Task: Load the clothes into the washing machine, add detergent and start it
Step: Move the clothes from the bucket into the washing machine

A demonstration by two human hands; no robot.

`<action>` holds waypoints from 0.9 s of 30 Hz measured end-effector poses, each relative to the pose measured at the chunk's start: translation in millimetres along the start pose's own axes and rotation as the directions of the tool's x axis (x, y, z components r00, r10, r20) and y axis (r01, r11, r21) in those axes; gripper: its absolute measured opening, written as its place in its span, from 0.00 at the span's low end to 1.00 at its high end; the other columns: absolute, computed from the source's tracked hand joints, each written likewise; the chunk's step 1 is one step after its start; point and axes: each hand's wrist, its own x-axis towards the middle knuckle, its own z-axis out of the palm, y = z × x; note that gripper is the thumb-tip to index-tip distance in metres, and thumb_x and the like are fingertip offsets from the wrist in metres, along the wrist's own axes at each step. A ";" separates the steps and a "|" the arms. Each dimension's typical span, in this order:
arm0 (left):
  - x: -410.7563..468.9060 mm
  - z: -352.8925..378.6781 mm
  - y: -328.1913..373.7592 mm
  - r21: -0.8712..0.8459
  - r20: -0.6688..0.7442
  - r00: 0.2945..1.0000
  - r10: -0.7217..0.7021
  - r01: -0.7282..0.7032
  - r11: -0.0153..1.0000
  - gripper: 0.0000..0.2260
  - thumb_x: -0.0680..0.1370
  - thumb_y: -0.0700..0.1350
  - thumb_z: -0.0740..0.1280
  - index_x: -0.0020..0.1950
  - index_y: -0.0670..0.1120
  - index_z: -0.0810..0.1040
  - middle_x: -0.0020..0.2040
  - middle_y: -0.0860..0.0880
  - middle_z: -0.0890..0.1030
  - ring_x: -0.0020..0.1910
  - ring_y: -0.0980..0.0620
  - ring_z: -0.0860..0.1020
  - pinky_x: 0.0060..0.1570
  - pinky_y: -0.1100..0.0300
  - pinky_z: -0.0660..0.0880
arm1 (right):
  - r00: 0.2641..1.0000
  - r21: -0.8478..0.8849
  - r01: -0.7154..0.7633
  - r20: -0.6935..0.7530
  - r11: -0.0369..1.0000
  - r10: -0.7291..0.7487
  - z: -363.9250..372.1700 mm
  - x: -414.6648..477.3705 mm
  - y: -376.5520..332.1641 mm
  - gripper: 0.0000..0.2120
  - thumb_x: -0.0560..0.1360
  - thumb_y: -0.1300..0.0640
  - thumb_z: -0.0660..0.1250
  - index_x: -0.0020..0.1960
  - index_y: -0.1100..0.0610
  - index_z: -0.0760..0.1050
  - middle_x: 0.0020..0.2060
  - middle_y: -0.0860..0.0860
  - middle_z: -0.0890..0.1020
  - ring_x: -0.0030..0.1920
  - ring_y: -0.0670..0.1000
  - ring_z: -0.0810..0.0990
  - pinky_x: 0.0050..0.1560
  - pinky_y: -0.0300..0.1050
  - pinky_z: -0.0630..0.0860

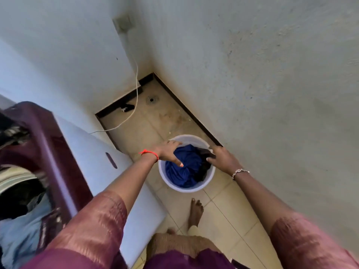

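A white round bucket [209, 174] stands on the tiled floor near the wall corner. It holds a blue garment [184, 171] and a dark garment [204, 171]. My left hand [169, 152] reaches over the bucket's left rim with fingers spread above the blue garment, holding nothing. My right hand [221, 158] is at the right rim, its fingers closed on the dark garment's upper edge. The top-loading washing machine [93, 152], white with a maroon rim, is at the left; its open tub [21, 191] has several clothes inside.
A white cable [136, 94] runs from a wall socket [123, 23] down to behind the machine. A floor drain [152, 99] and a small dark object [127, 107] lie in the corner. My bare foot [195, 212] stands just before the bucket. Walls close in behind and right.
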 end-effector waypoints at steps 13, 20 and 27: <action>150.7 110.2 -69.8 0.175 0.010 0.987 -0.161 0.157 0.972 0.52 0.68 0.63 0.69 0.76 0.47 0.36 0.76 0.45 0.36 0.75 0.43 0.35 0.70 0.35 0.40 | 0.958 -0.240 0.005 0.280 0.971 0.064 143.4 95.5 101.1 0.44 0.72 0.48 0.67 0.76 0.57 0.43 0.74 0.59 0.54 0.73 0.57 0.57 0.68 0.50 0.65; 262.6 182.3 -126.6 0.294 -0.024 0.990 -0.142 0.142 0.945 0.53 0.69 0.62 0.68 0.72 0.49 0.28 0.73 0.44 0.29 0.74 0.42 0.34 0.68 0.34 0.35 | 0.956 -0.228 0.007 0.286 0.974 0.060 240.0 184.9 143.7 0.56 0.67 0.45 0.72 0.74 0.55 0.31 0.75 0.59 0.38 0.75 0.61 0.42 0.74 0.53 0.52; 364.0 221.7 -195.4 0.587 -0.021 0.997 -0.071 0.070 0.807 0.59 0.65 0.51 0.76 0.69 0.54 0.25 0.70 0.46 0.24 0.72 0.39 0.31 0.67 0.35 0.33 | 0.947 -0.136 -0.114 0.283 0.984 0.149 344.9 264.7 174.8 0.66 0.58 0.33 0.73 0.70 0.48 0.24 0.72 0.57 0.28 0.74 0.61 0.34 0.72 0.65 0.47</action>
